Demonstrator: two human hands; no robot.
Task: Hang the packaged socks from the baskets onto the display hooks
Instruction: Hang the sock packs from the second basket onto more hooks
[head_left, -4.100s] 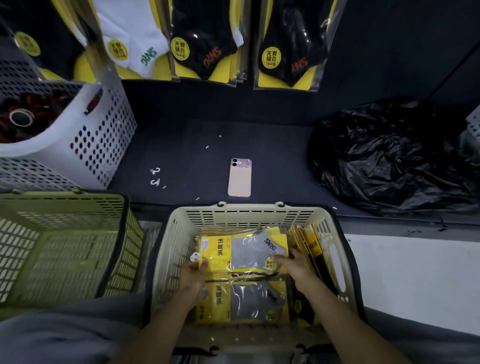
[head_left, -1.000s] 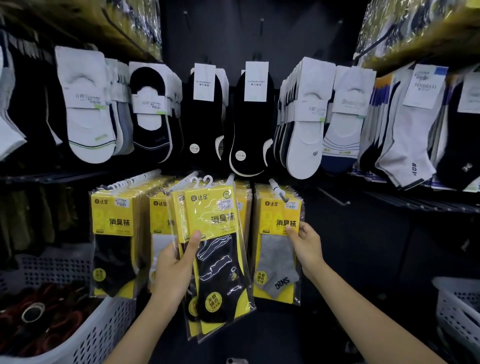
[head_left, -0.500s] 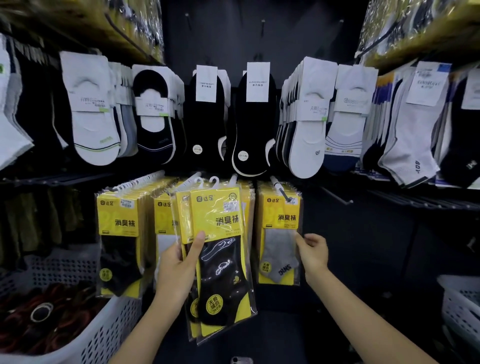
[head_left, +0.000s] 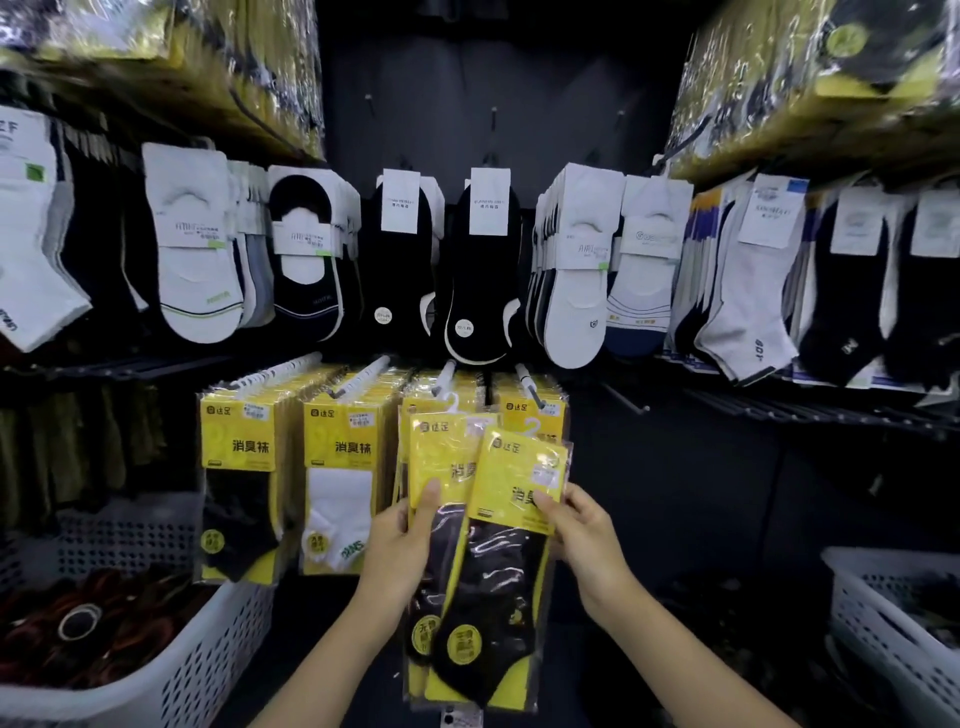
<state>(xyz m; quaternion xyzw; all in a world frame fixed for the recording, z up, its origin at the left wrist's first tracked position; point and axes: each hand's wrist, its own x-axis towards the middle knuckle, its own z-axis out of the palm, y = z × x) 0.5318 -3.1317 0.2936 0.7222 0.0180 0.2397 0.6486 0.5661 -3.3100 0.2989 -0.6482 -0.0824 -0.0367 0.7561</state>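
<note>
Left hand (head_left: 397, 545) is gripping the rear sock packs (head_left: 441, 457) while right hand (head_left: 584, 530) is pinching the front pack (head_left: 519, 478), which is tilting toward one o'clock, with display hooks (head_left: 445, 378) at twelve o'clock.

We count four hooks (head_left: 525, 379) of yellow sock packs (head_left: 244, 452), two white baskets (head_left: 208, 660), plus a left hand (head_left: 395, 551) and right hand (head_left: 587, 530).
</note>
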